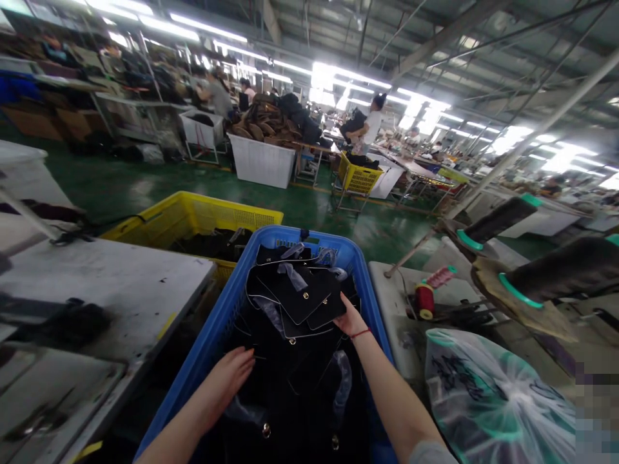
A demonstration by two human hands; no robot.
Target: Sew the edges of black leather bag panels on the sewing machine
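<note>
"What could go wrong with these black panels (302, 293)?"

"They're piled loosely with slick plastic sheets (341, 380) between them, so one could slide over the blue crate (206, 364) rim toward the tabletop (106, 283)."

"Where are the hands?"

"Apart, both on the pile: right hand (349, 317) at a panel's edge, left hand (229, 383) lower down. I can't tell whether either grips."

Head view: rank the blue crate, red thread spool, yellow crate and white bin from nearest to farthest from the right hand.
From the right hand:
1. Blue crate: directly around it, centre.
2. Red thread spool: right, on the table.
3. Yellow crate: left, behind the blue crate.
4. White bin: far ahead, on the floor.
</note>
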